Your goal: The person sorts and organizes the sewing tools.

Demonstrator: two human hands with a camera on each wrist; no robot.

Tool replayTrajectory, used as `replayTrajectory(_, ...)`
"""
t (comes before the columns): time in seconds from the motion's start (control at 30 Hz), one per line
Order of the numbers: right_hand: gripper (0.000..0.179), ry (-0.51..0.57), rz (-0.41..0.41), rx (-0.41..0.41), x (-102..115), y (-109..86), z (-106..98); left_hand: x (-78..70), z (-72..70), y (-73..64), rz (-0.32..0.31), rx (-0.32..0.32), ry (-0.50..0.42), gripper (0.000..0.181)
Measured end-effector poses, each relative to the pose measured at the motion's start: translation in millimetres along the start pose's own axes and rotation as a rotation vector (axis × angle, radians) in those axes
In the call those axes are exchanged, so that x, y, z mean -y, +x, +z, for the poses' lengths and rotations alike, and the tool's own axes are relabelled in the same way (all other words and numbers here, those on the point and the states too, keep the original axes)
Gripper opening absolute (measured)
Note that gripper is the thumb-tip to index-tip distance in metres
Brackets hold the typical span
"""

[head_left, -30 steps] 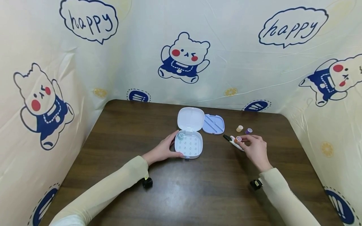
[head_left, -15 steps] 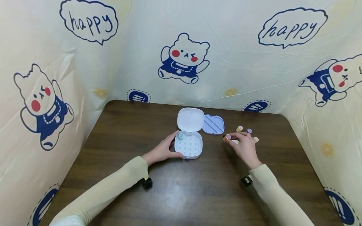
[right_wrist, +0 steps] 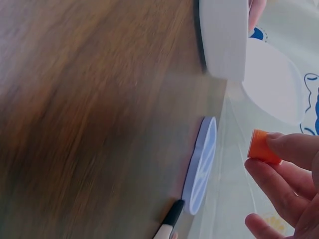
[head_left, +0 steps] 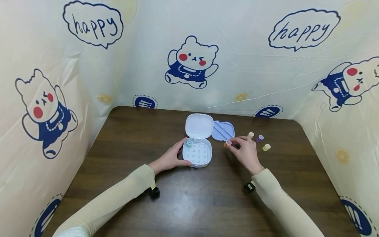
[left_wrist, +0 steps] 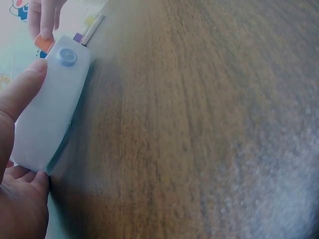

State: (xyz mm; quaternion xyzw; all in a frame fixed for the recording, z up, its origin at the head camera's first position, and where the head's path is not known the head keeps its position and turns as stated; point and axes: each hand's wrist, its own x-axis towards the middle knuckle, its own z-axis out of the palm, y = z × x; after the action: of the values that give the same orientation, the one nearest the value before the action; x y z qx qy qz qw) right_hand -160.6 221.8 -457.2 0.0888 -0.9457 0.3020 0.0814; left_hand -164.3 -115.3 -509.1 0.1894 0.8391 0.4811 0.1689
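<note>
My left hand (head_left: 171,158) holds the white sewing box (head_left: 196,162) with the thumb at its front and the fingers at its left side. The box's lid (head_left: 199,126) stands open. Inside are rows of small pegs, and a mint-green thread spool (head_left: 189,143) sits in the back left corner. Between thumb and fingers, my right hand (head_left: 245,154) pinches an orange thread spool (right_wrist: 264,147) above the table, right of the box. A lilac tray (head_left: 222,131) lies just behind that hand. A white, pen-like tool with a black end (right_wrist: 172,215) lies under it, mostly hidden in the head view.
Cream (head_left: 250,135), purple (head_left: 260,138) and yellow (head_left: 266,147) thread spools stand or lie on the brown table (head_left: 189,204) at the right. A printed curtain (head_left: 142,65) encloses the table's back and sides.
My right hand has moved left towards the box with the orange spool, away from the other spools, uncovering the yellow one. My left hand stays on the box.
</note>
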Motion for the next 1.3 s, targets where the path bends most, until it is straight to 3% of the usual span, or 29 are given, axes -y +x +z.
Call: replayTrajectory(1.3, 0.025, -0.007, -0.043, 0.126, 45.8, 14.2, 32.9, -1.4, -1.0, -1.7, -0.021, 0.002, 0.004, 0.118)
